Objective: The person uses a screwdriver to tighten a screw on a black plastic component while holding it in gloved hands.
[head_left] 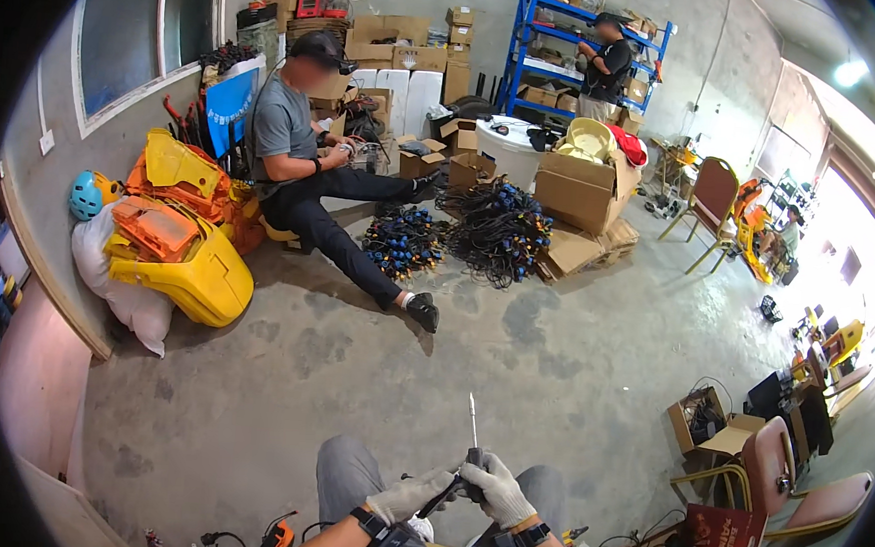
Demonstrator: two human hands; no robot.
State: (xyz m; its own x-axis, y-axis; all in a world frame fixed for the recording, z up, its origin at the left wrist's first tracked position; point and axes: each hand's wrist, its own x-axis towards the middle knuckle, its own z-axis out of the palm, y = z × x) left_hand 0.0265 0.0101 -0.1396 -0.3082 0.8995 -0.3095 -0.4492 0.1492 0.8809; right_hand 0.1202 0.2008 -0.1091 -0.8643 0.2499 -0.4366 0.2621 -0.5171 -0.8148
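Note:
Both my hands wear pale work gloves and meet low in the middle, above my lap. In my right hand (pixel 500 491) is a screwdriver (pixel 473 428), its silver shaft pointing up and away and its dark handle partly covered by my fingers. My left hand (pixel 406 499) is closed on a thin black piece (pixel 440 498), just beside the screwdriver handle. What kind of part the black piece is, I cannot make out, as both gloves hide much of it.
Bundles of black cables (pixel 500 227) lie on the concrete floor ahead, beside a seated person (pixel 296 134). Yellow plastic shells (pixel 202 274) are piled at left. Right of me stand a chair (pixel 771 464) and an open carton (pixel 699 420). Another person (pixel 605 68) stands by blue shelves (pixel 519 53).

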